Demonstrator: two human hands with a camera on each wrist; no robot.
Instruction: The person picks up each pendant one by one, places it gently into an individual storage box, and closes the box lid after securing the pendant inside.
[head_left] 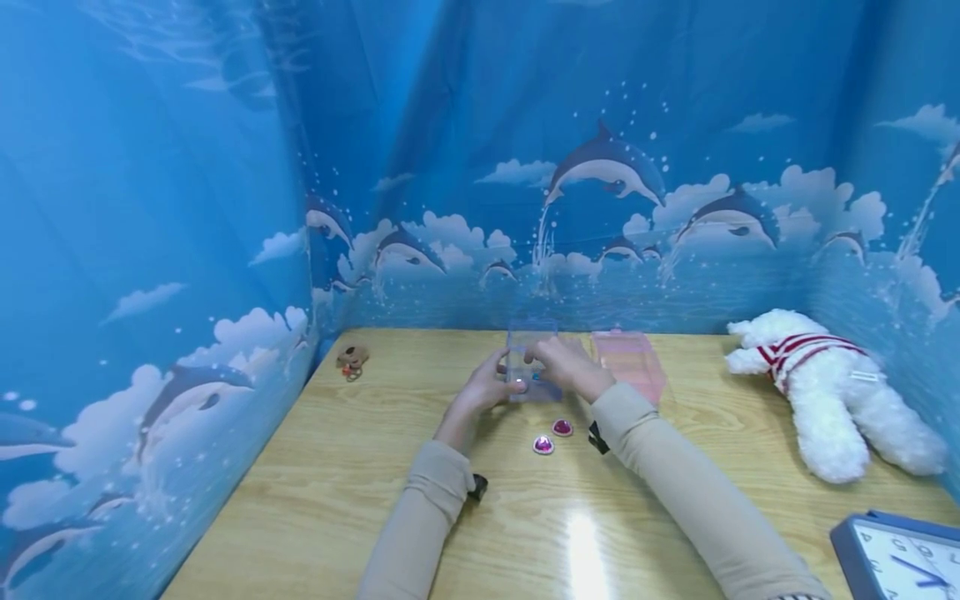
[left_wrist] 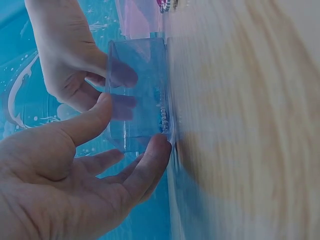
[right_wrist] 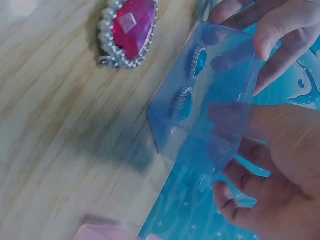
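A clear blue plastic box [head_left: 547, 392] stands on the table at the centre of the head view. My left hand [head_left: 482, 389] holds its side, with the thumb at the top rim [left_wrist: 108, 85] and the fingers low on the wall. From the other side my right hand [head_left: 568, 364] reaches over the rim; two of its digits show through the blue wall, spread apart. Two blue gem ornaments [right_wrist: 185, 101] with silver beaded edges lie on the box floor. Just in front of the box are two pinkish-red gem ornaments, one darker [head_left: 562, 427] and one brighter [head_left: 543, 444].
Right of the blue box sits a clear pink box [head_left: 637, 362]. A white plush toy [head_left: 825, 392] in a red-striped top lies at the right, with a clock [head_left: 900, 558] nearer me. A small brown item [head_left: 352, 358] lies far left. Dolphin-printed curtains [head_left: 465, 167] enclose the table.
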